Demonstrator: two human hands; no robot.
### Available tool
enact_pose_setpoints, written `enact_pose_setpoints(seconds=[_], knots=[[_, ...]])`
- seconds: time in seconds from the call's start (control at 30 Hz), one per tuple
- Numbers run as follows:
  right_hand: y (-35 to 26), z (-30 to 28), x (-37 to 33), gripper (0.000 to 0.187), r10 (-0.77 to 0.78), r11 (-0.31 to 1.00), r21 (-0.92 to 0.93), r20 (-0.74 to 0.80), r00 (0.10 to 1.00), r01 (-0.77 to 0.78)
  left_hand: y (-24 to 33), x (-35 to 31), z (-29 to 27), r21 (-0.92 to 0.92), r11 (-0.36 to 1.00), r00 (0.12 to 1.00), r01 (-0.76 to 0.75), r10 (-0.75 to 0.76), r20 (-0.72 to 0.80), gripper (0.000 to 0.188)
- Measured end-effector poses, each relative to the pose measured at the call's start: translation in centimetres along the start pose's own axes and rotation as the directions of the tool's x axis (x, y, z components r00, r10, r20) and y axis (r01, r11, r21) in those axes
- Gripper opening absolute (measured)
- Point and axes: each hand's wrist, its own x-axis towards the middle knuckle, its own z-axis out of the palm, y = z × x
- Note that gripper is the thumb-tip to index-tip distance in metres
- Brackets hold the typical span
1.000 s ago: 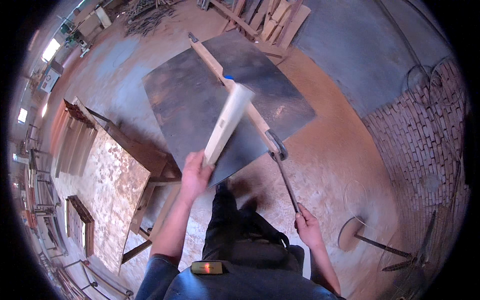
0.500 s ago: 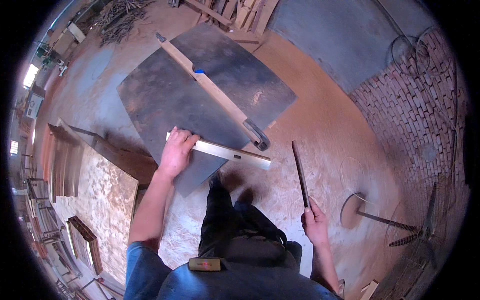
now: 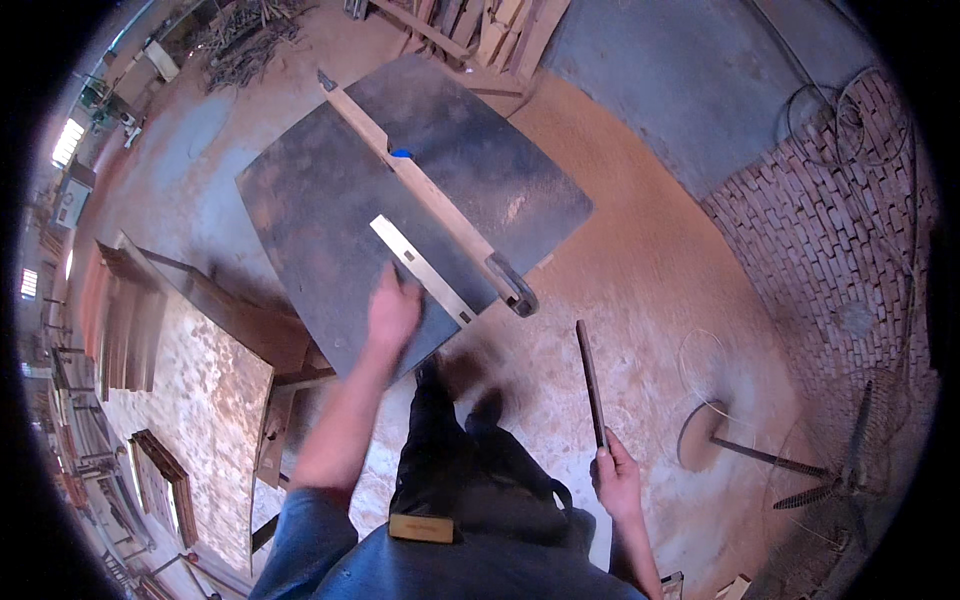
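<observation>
My left hand [image 3: 395, 308] is over the near part of a dark board [image 3: 320, 210], its fingers apart and somewhat blurred. It is right beside a pale wooden strip [image 3: 425, 272] with small dark slots, which lies slanted on the board; whether they touch is hard to tell. In my right hand [image 3: 617, 478] is a narrow dark bar [image 3: 590, 385], gripped at its lower end and pointing up and away from me. Past the strip, a long wooden bar [image 3: 440, 210] with dark end pieces and a blue spot lies diagonally across the board.
A stained wooden panel [image 3: 210, 400] stands at the left, near stacked boards [image 3: 160, 480]. A fan [image 3: 845, 470] with a round base [image 3: 702, 437] is at the right, before a brick surface [image 3: 820, 210]. Scrap timber [image 3: 500, 35] lies at the far side.
The pale strip has moved up and left and turned, now roughly parallel to the long bar. My left hand has moved right and its fingers have loosened. The dark bar has lowered slightly.
</observation>
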Motion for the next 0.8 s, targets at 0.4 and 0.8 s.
enact_pose_setpoints(seconds=[0.4,0.8], knots=[[-2.9,0.2,0.1,0.046,-0.013,0.966,-0.252,0.149,0.989,0.051,2.7,3.3,7.2,-0.037,0.999,0.998,-0.018,0.016,-0.066,0.058],[-5.2,1.4,2.6,0.044,-0.068,0.840,-0.516,0.206,0.976,0.167,2.8,3.4,6.9,-0.217,0.973,0.997,0.076,-0.072,0.023,0.063]])
